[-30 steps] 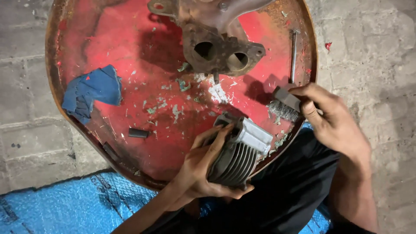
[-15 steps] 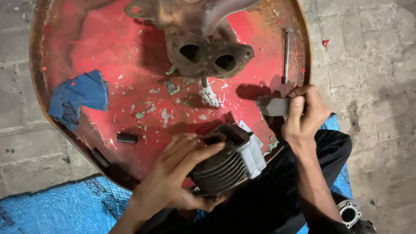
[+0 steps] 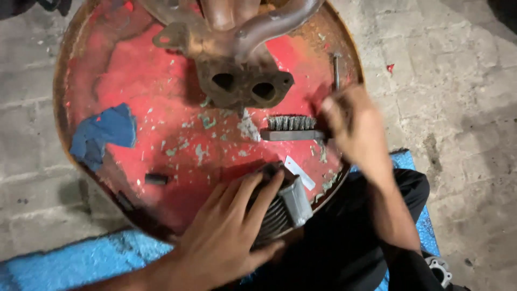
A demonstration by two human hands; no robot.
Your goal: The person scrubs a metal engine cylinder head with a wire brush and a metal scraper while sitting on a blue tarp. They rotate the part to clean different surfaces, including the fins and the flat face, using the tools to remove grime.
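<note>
Left hand (image 3: pixel 229 237) grips the finned cylinder (image 3: pixel 280 207) at the red drum lid's (image 3: pixel 156 81) six-o'clock rim. Right hand (image 3: pixel 355 126), at three o'clock, holds the wire brush (image 3: pixel 292 129), bristles up, on bare lid between cylinder and rusty manifold (image 3: pixel 242 81).

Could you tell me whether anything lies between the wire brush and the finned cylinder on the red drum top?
Nothing solid does. Between the wire brush in the right hand and the finned cylinder under the left hand lies only bare red drum top with paint flakes.

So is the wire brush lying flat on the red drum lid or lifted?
Cannot tell for sure: the right hand grips the wire brush by one end, bristles pointing away, over the red drum lid.
</note>
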